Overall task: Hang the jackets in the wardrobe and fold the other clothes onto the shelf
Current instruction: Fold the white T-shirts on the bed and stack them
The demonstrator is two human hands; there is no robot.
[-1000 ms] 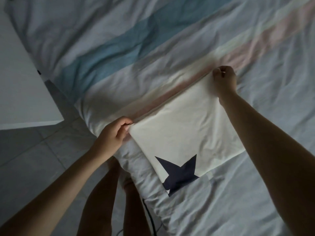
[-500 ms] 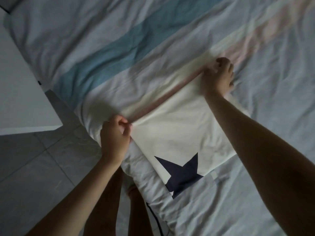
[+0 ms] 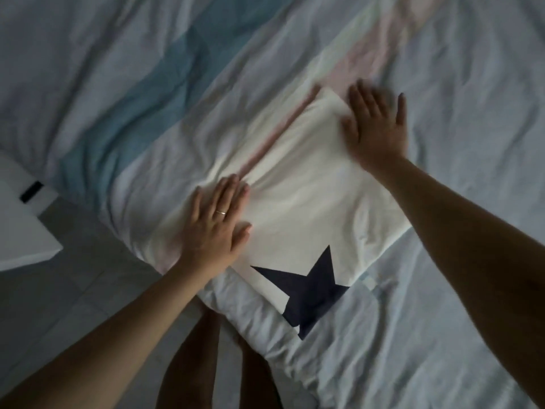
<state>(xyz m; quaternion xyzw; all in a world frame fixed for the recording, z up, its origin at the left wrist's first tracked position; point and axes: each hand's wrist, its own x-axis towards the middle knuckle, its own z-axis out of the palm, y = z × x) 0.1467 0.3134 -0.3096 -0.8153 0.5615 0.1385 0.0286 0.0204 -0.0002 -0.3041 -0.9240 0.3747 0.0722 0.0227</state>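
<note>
One folded white garment, one dark star, flat on striped bed. Two hands pressing it: left hand near edge, right hand far corner. Fingers straight, flat. One ring.

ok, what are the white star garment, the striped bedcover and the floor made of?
The folded white garment looks like soft matte knit, likely cotton jersey; it ripples under the flat left hand. Its navy star reads as a flat print. The striped bedcover: thin woven cloth, probably cotton, matte, finely creased. The floor: hard tile, faint sheen, joint lines visible.
</note>
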